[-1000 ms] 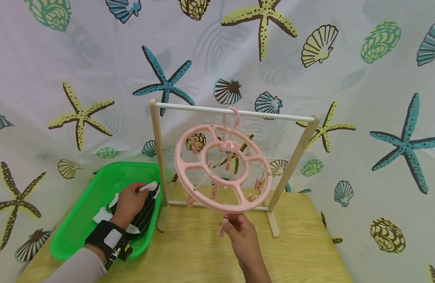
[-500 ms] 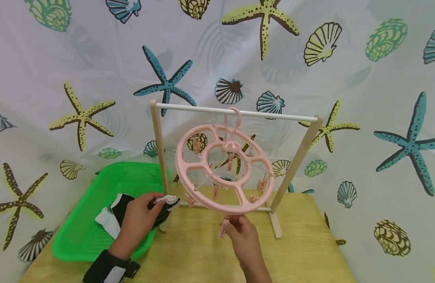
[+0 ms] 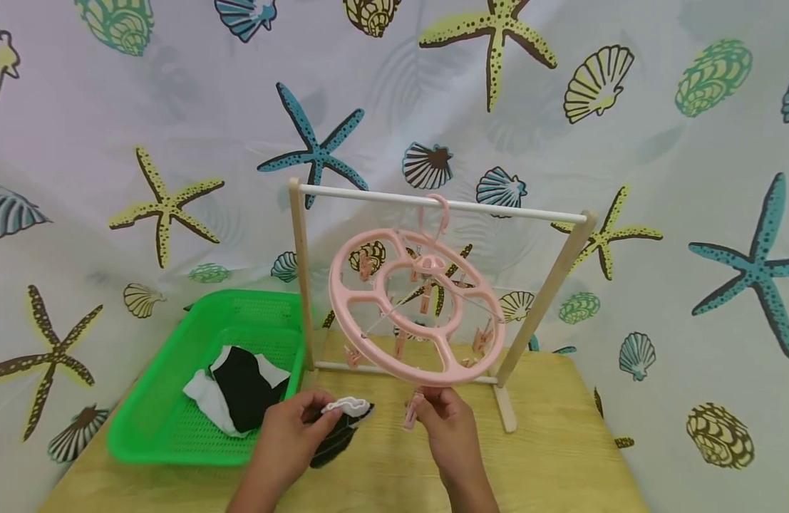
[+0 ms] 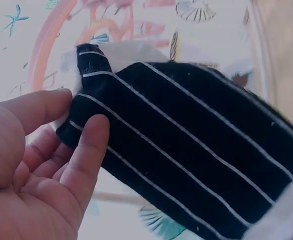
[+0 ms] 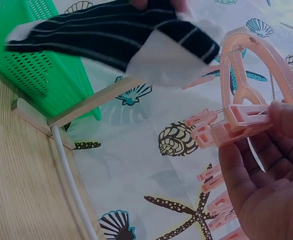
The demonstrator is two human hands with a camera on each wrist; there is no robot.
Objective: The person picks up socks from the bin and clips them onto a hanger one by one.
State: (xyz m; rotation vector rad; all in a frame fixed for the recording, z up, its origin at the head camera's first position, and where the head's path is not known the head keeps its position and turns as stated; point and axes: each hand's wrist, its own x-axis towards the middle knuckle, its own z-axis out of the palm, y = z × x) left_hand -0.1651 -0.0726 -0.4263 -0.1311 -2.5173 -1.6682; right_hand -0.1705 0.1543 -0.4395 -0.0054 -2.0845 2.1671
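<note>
In the head view, a black sock (image 3: 333, 443) with thin white stripes and a white edge is pinched at that edge by my left hand (image 3: 288, 436). The left wrist view shows the striped sock (image 4: 181, 130) stretching away from the thumb and fingers, with white parts at its ends. Under the front rim of a pink round hanger (image 3: 426, 375), my right hand (image 3: 455, 436) pinches a pink clothespin (image 3: 411, 413). The right wrist view has this clothespin (image 5: 247, 115) between thumb and fingers, and the sock hangs a short distance from it.
The hanger hooks over the white bar (image 3: 368, 194) of a wooden stand (image 3: 540, 296), with several more clothespins dangling below. On the left, a green basket (image 3: 127, 420) holds a black sock piece (image 3: 245, 388) and a white one (image 3: 209, 400). A shell-patterned sheet covers the back.
My left hand has lifted the striped sock out of the green basket and carried it right, near the clothespin. The right hand keeps its grip under the hanger.
</note>
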